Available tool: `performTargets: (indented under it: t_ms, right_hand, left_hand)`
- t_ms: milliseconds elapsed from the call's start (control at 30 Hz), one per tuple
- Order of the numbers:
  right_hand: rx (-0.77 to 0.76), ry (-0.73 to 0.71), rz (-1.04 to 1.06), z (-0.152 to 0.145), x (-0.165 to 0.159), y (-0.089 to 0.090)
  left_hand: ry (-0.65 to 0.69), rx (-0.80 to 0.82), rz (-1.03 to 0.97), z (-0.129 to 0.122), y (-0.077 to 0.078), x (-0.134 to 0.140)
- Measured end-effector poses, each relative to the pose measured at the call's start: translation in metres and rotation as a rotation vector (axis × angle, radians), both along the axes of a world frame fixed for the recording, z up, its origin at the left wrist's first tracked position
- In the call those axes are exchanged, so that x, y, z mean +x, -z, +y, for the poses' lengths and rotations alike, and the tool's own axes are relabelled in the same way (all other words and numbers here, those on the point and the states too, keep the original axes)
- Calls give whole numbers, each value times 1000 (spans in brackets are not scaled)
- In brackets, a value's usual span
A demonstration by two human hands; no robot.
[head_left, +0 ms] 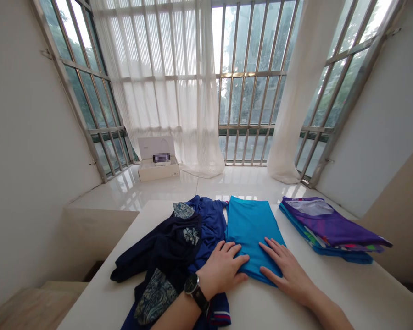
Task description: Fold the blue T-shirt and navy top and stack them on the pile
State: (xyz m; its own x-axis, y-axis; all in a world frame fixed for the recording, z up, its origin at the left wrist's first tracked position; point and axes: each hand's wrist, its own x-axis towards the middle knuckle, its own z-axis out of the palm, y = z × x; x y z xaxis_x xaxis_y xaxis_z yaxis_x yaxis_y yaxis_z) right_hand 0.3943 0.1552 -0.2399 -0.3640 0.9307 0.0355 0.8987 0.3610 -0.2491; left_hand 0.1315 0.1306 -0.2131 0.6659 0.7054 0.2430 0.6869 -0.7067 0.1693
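A bright blue garment, folded into a flat rectangle, lies on the white table in front of me. My left hand, with a dark watch on its wrist, rests on the garment's near left edge, fingers spread. Flat on its near right part lies my right hand, fingers apart. Neither hand grips the cloth. To the left, partly under my left forearm, is a rumpled pile of a dark navy garment with patterned patches and a royal blue garment with striped trim.
On the right of the table sits a stack of folded clothes, purple on top. An open white box stands on the glossy window ledge beyond. White curtains hang before barred windows.
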Motion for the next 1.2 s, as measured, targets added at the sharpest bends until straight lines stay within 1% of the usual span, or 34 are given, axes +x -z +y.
performTargets:
  t_ms: [100,200,300,467,633,767,867,933,1000,1100,1200]
  right_hand:
    - [9,40,9,-8,13,6]
    - [14,53,15,-12,15,9]
    - [24,58,17,-12,13,10]
    - [32,64,10,-11,11,11]
    - [20,90,-8,-14,9,9]
    - [15,101,-29,-22,6,5]
    - [-22,138,-10,-34,1,-6]
    - [-78,150,27,-45,-7,-19]
    - [-148,124,78,-57,-22,-34]
    - [-214,32,154,-74,-56,-53]
    - [-234,-62,174,-87,-96,-63]
  left_hand:
    - [67,89,30,1,-7,3]
    - [110,111,65,1,-10,8]
    - [100,143,77,2,-7,13]
    - [106,270,159,3,-6,23]
    - [90,257,185,2,-9,28]
    - [86,277,189,2,-15,25]
    - [66,327,129,4,-27,17]
    - [36,347,70,6,-37,7]
    - [4,336,11,10,-47,-6]
    - [-65,252,-59,20,-54,-32]
    - [-186,124,-120,32,-52,-60]
